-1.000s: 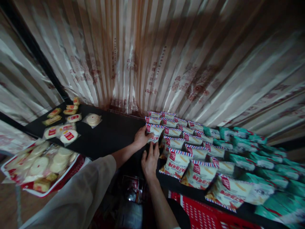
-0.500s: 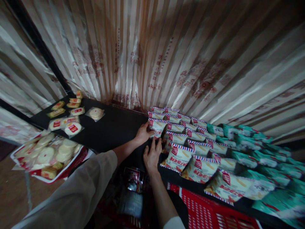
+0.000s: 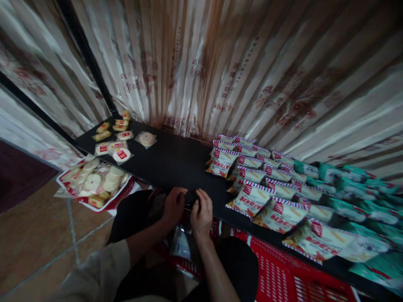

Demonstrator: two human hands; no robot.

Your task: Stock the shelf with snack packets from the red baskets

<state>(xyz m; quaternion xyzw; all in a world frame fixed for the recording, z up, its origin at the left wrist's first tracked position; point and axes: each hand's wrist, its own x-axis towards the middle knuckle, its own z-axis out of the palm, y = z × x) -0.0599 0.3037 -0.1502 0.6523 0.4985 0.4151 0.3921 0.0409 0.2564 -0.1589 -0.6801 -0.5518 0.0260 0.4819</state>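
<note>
My left hand [image 3: 174,206] is at the front edge of the black shelf [image 3: 179,161], its fingers loosely curved and apart from the thumb. Beside it is my right hand [image 3: 202,213], fingers bent over the edge and thumb apart. Only dark surface shows between the hands, and I make out nothing in either. To their right, white snack bags [image 3: 223,162] with striped top edges stand in rows. Below the hands, a shiny plastic packet [image 3: 181,245] lies partly hidden by my right wrist.
Green bags [image 3: 351,208] fill the shelf's right end. Small yellow packs [image 3: 103,127] and round white packets [image 3: 121,155] lie at its left. A tray of similar packets [image 3: 93,184] sits lower left. A red basket [image 3: 277,262] is below the shelf. A pleated curtain [image 3: 201,75] hangs behind.
Both hands have left the nearest-left white bag and drawn back to the shelf's front edge. That bag stands at the row's left end. The view has shifted leftward.
</note>
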